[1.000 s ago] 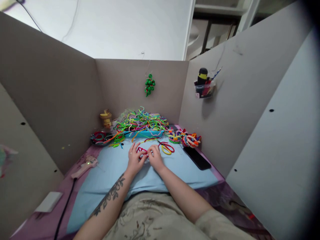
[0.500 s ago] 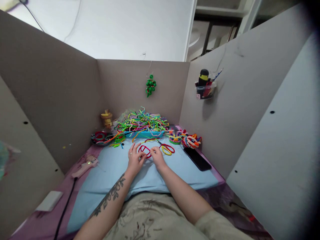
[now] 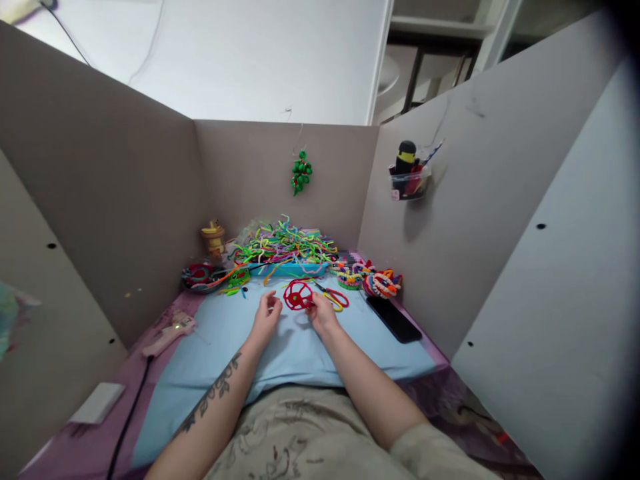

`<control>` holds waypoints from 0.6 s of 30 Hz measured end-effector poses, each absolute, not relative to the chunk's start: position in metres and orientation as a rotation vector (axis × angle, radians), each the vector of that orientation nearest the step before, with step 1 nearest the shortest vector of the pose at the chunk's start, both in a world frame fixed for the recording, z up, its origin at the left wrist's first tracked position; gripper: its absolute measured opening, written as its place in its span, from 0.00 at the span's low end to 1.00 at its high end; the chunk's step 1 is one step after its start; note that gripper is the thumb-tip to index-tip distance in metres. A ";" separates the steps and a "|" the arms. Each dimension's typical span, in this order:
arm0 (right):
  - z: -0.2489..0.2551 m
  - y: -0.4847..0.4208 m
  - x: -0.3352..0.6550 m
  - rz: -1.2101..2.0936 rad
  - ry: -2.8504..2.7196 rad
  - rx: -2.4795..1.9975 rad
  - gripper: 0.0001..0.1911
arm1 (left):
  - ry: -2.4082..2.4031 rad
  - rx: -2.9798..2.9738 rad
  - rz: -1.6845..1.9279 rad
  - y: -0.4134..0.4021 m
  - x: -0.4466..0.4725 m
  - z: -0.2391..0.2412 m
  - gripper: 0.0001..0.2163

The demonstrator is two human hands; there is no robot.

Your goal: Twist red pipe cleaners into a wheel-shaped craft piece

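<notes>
A red pipe-cleaner wheel (image 3: 298,295), a ring with spokes and a small green spot at its middle, stands tilted up above the blue cloth. My right hand (image 3: 323,315) pinches its right edge between thumb and fingers. To the left of the wheel, apart from it, is my left hand (image 3: 268,313), its fingers loosely curled with a gap to the thumb and nothing seen in them. Just behind my right hand lie scissors (image 3: 339,299) with red and yellow handles, partly covered by the hand.
A blue tray (image 3: 287,269) heaped with coloured pipe cleaners (image 3: 285,243) stands at the back. Braided pipe-cleaner pieces (image 3: 383,283) and a black phone (image 3: 394,319) lie on the right. On the left are a pink glue gun (image 3: 170,335) and a white box (image 3: 99,403). Grey panels enclose the table.
My left hand has let go of the red wheel and moved a little left. My right hand has turned the wheel up so its spokes face me.
</notes>
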State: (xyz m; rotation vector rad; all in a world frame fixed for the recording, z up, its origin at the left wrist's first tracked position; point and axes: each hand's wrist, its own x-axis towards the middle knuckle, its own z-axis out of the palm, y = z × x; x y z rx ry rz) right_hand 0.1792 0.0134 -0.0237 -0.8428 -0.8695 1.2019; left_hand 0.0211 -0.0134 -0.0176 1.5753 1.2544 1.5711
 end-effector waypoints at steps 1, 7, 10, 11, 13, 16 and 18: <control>-0.023 0.013 0.178 1.216 -0.855 -0.837 0.13 | 1.186 1.478 1.545 -0.013 0.022 -0.017 0.22; -0.023 0.008 0.170 1.215 -0.952 -0.906 0.13 | 0.844 1.050 1.393 -0.026 0.026 -0.003 0.33; -0.023 0.005 0.169 1.163 -1.040 -0.981 0.14 | 0.739 0.871 1.390 -0.028 0.022 0.003 0.32; -0.023 0.004 0.169 1.147 -1.082 -1.002 0.14 | 0.721 0.824 1.405 -0.028 0.021 0.004 0.30; -0.021 0.000 0.170 1.100 -1.175 -1.020 0.13 | 0.711 0.744 1.442 -0.026 0.017 0.005 0.27; -0.018 -0.008 0.168 1.004 -1.318 -1.002 0.12 | 0.709 0.663 1.476 -0.023 0.013 0.005 0.22; -0.018 -0.012 0.165 0.984 -1.410 -0.972 0.11 | 0.707 0.651 1.472 -0.022 0.012 0.006 0.21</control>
